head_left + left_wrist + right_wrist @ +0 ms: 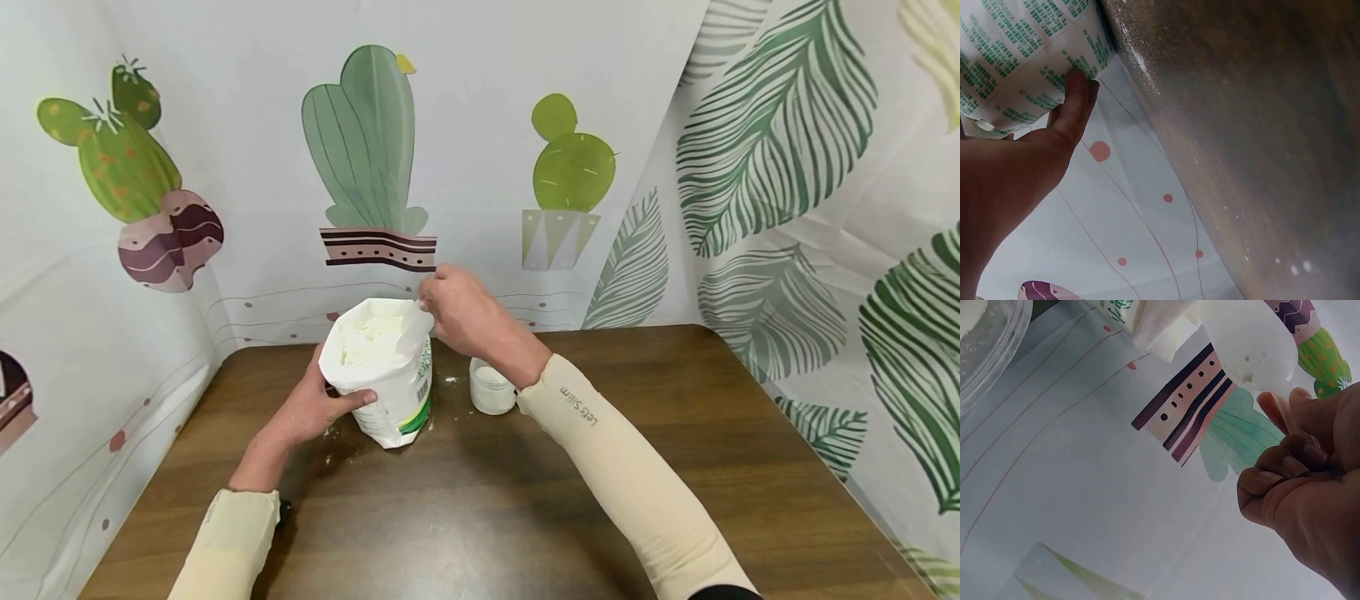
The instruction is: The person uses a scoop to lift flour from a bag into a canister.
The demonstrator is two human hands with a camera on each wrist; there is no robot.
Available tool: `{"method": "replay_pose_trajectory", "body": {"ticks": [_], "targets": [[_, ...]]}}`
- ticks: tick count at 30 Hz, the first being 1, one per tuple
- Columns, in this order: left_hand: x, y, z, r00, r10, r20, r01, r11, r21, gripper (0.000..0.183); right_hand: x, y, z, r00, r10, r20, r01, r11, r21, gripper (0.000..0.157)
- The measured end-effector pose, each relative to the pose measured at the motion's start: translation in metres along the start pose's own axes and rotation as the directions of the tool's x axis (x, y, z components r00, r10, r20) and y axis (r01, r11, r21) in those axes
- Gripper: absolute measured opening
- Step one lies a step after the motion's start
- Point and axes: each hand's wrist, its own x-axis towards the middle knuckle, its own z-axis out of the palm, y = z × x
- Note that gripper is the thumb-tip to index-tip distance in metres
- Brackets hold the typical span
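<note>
Thumb and fingers of the left hand clamp the side of a white bag at the left part of the wooden table, its gaping mouth showing pale powder. By the bag's right rim is a whitish scoop, its handle pinched in the right hand; I cannot tell how full it is. Farther right stands a clear jar. Scooping appears to be the step in hand; moving on to the jar would call for a level scoop.
</note>
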Motion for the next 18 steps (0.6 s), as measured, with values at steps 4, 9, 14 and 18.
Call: {"method": "replay_pose_trajectory", "body": {"ticks": [4,9,14,18], "targets": [[0.000,0.000,0.000,1.000,-0.007,0.000,0.007,1.000,0.009,0.114,0.002,-0.002,0.004,1.000,-0.004,0.019,0.004,0.999,-0.038,0.010],[0.000,0.000,-0.001,1.000,-0.013,0.005,0.013,1.000,0.008,0.114,0.003,-0.004,0.010,1.000,-0.012,0.019,0.013,0.998,-0.060,0.009],[0.000,0.001,-0.001,1.000,-0.008,0.008,0.008,1.000,-0.003,0.112,0.003,-0.005,0.015,1.000,-0.005,0.031,0.007,0.997,-0.083,0.010],[0.000,0.000,-0.001,1.000,-0.002,0.009,0.002,1.000,-0.003,0.112,0.005,-0.008,0.021,0.998,0.016,0.055,-0.010,0.995,-0.103,0.010]]}}
